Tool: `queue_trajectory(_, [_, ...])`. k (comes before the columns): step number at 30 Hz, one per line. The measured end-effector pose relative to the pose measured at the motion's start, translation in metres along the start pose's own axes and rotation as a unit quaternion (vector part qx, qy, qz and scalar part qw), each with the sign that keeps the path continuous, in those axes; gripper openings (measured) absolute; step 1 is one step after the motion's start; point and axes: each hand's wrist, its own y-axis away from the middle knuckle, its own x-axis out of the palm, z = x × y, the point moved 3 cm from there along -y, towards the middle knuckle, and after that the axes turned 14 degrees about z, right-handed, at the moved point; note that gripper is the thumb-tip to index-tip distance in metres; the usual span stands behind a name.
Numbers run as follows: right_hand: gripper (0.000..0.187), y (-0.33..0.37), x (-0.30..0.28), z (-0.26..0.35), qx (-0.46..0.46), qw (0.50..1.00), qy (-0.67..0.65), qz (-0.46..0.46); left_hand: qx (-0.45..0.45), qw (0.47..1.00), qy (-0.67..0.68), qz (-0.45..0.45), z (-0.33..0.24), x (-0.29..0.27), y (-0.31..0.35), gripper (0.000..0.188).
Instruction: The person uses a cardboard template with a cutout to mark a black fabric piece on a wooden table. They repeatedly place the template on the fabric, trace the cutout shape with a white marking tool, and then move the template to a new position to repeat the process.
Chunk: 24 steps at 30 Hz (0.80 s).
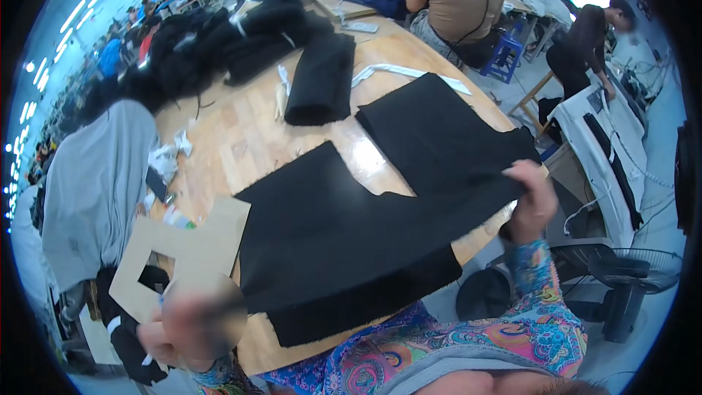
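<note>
A wide black fabric piece (329, 227) with a deep notch in its far side lies across the near part of the wooden table. My right hand (534, 201) pinches its right edge, thumb on top. Under its near edge shows another black fabric piece (373, 303). My left hand (194, 322) is at the lower left, over the near end of a tan cardboard template (208, 241) with a rectangular cut-out. That hand is blurred, so its grip on the template cannot be made out. The template's right edge touches or overlaps the black fabric.
A black fabric roll (322, 80) and a white strip (402, 69) lie farther back on the table (241, 128). Dark bundles (197, 47) line its far left. Grey cloth (102, 183) drapes at the left. A fan (629, 278) stands right; two people are beyond.
</note>
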Motion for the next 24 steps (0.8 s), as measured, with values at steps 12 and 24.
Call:
queue_trajectory(12, [0.023,-0.246,0.011,-0.210,0.026,0.964,0.184,0.189,-0.199,0.965,0.169,-0.038,0.209,0.144,-0.205,0.013])
queue_trajectory(24, [0.019,-0.258,-0.078,-0.301,0.042,0.996,0.075,0.026,-0.027,0.992,0.123,0.001,0.159,0.233,-0.205,0.008])
